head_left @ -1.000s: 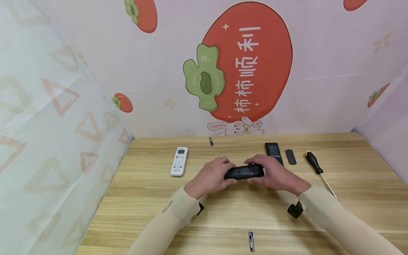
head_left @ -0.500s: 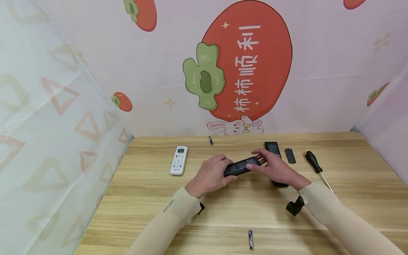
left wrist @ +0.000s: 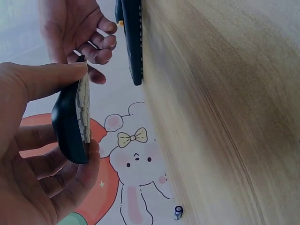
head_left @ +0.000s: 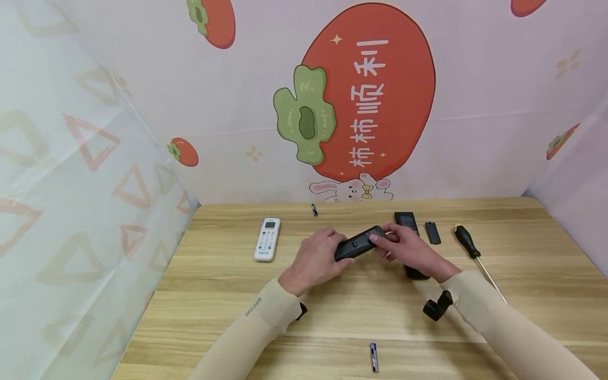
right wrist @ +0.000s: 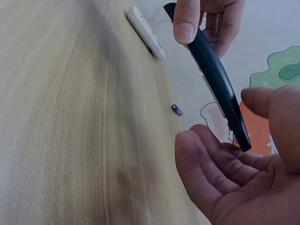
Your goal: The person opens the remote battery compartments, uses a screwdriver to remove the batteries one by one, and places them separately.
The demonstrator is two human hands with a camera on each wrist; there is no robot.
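Observation:
A black remote (head_left: 361,244) is lifted off the wooden table (head_left: 228,295), its right end tilted up and away. My left hand (head_left: 315,258) grips its left half, thumb on the near edge and fingers curled behind it. My right hand (head_left: 408,250) takes the right end, thumb on top and fingers under it. In the left wrist view the remote (left wrist: 70,122) shows its pale button side. The right wrist view has the remote (right wrist: 215,75) slanting between the left thumb and my right hand (right wrist: 234,178).
A second black remote (head_left: 407,224) lies behind my right hand, with a small black cover (head_left: 433,233) and a black-handled screwdriver (head_left: 470,244) to its right. A white remote (head_left: 267,240) lies at the left. One battery (head_left: 314,210) sits by the wall, another (head_left: 374,357) near the front edge.
The black remote went from lying level between both hands to tilted, its right end raised and farther away. My right hand shifted from covering its top to holding its end.

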